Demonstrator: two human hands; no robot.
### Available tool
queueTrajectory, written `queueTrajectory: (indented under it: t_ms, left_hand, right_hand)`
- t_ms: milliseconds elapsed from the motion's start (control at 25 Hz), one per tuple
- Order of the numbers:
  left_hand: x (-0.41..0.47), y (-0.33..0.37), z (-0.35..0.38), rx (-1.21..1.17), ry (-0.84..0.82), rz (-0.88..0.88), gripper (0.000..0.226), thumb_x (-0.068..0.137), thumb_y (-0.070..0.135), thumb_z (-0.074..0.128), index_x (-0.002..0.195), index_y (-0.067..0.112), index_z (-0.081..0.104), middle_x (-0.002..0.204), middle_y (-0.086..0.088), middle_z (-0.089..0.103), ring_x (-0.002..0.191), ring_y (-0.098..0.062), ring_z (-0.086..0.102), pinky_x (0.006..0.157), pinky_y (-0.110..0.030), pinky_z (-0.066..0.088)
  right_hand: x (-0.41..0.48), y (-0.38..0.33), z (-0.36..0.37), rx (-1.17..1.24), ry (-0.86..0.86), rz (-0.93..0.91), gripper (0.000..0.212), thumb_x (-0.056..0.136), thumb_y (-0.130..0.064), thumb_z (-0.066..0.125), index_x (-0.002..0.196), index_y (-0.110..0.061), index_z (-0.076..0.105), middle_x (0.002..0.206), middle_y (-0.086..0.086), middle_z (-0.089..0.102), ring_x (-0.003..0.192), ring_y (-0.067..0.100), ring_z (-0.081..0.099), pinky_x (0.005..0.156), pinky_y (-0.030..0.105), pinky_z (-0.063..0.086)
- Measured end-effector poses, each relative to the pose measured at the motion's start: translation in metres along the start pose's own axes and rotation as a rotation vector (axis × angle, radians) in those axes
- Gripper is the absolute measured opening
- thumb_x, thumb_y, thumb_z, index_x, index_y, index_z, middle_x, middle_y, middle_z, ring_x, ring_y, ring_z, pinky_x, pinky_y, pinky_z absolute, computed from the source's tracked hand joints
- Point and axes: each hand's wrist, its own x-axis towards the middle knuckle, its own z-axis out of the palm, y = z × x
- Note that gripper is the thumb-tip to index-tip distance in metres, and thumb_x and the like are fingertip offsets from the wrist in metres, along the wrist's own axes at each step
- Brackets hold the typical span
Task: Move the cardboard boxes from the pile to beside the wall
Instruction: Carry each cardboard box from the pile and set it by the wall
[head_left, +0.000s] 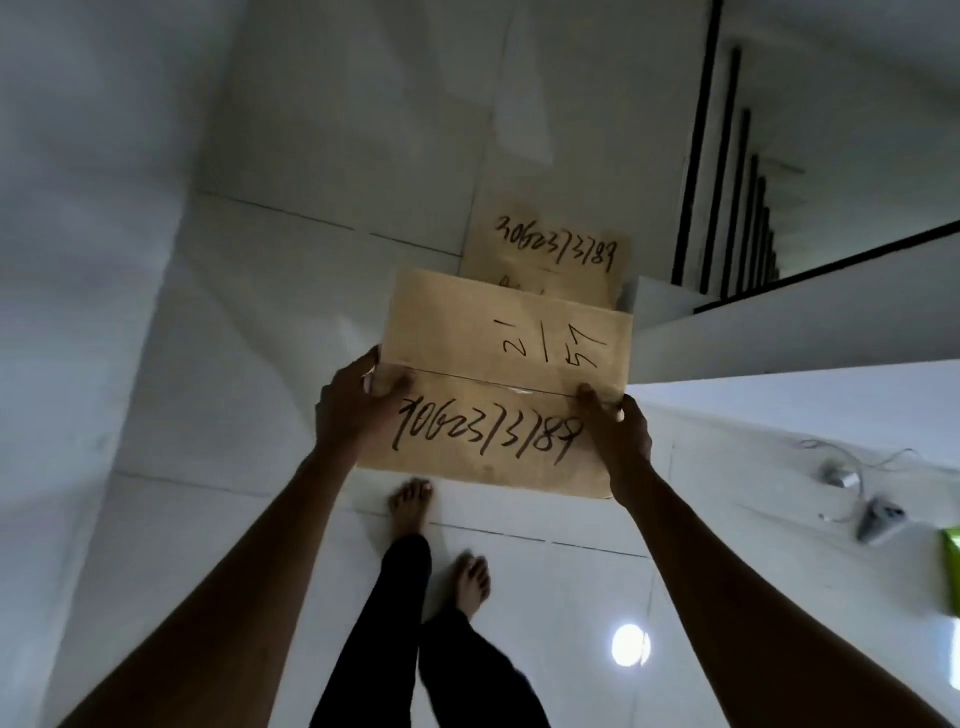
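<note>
In the head view, a cardboard box (506, 379) is held at the centre of the frame, above the white tiled floor (208, 364). It is gripped at its two sides: the left hand (353, 405) is clamped on the left edge with the thumb laid across the top face, and the right hand (618, 441) is clamped on the right edge, fingertips curled over the top. Handwritten black digits are seen on the near flap, and "21/57" is written on the far flap, with a taped seam between the two. A second cardboard box (550, 260), marked with similar digits, is seen just above the held one in the frame, partly covered by it and standing close to the white wall (337, 104). A staircase with dark railing bars (727, 182) is shown at the upper right. Two bare feet (441, 535) and dark trouser legs are visible at the lower centre. At the right edge, a small grey device with a cable (878, 519) and a green object (953, 569) are lying on the floor.
</note>
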Motion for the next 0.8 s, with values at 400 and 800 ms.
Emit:
queueTrajectory:
  t_ms: [400, 800]
  left_hand:
    - [-0.334, -0.021, -0.214, -0.52, 0.338, -0.269, 0.068, 0.064, 0.054, 0.075, 0.128, 0.035, 0.061, 0.111, -0.008, 0.074, 0.1, -0.027, 0.07, 0.095, -0.05, 0.055]
    - [-0.618, -0.239, -0.182, -0.962, 0.759, -0.54, 0.067, 0.062, 0.066, 0.072, 0.123, 0.042, 0.063, 0.102, -0.002, 0.078, 0.097, -0.022, 0.071, 0.096, -0.046, 0.055]
  right_hand:
    - [-0.319, -0.118, -0.062, -0.335, -0.302, -0.504, 0.063, 0.085, -0.054, 0.062, 0.133, -0.016, 0.049, 0.119, 0.006, 0.062, 0.102, 0.024, 0.055, 0.092, 0.044, 0.05]
    - [-0.554, -0.012, 0.028, -0.75, -0.701, -0.93, 0.062, 0.087, -0.052, 0.06, 0.132, -0.008, 0.053, 0.126, 0.016, 0.062, 0.112, 0.035, 0.059, 0.097, 0.044, 0.048]
